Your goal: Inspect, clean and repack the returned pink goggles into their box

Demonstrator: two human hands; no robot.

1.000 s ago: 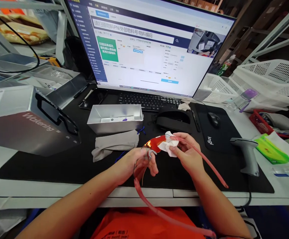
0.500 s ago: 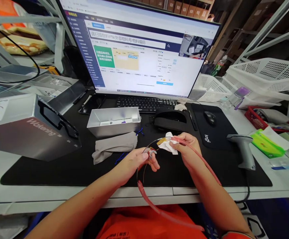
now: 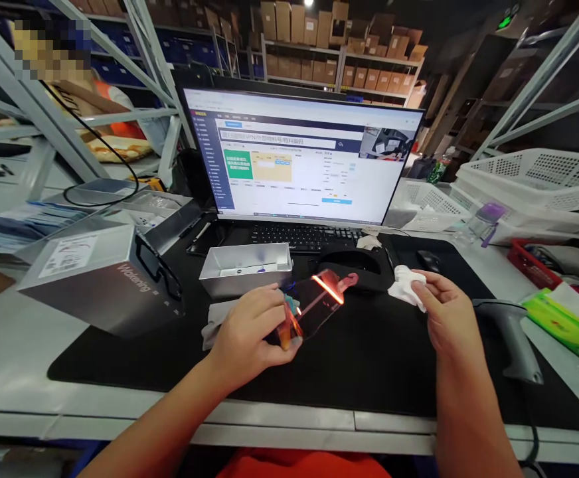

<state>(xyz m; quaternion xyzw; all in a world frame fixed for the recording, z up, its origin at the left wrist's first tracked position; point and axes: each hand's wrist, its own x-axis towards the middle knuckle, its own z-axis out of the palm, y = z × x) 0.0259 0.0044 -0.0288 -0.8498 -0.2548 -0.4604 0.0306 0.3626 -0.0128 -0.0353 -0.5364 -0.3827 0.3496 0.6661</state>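
Best w/ a light edge grip, thumb off the faces: L hand [image 3: 252,332] is clamped on one end of a glossy, see-through, red-tinted eyewear pc [image 3: 325,291], over the matte black mat [image 3: 319,385]. R hand [image 3: 449,309] pinches a crumpled white tissue [image 3: 405,287], apart from it. Open silver oblong box [image 3: 242,284] beyond.

Probably a warehouse: racks [image 3: 340,66] of cardboard boxes [image 3: 297,25] stand in dimness behind a monitor [image 3: 307,169].
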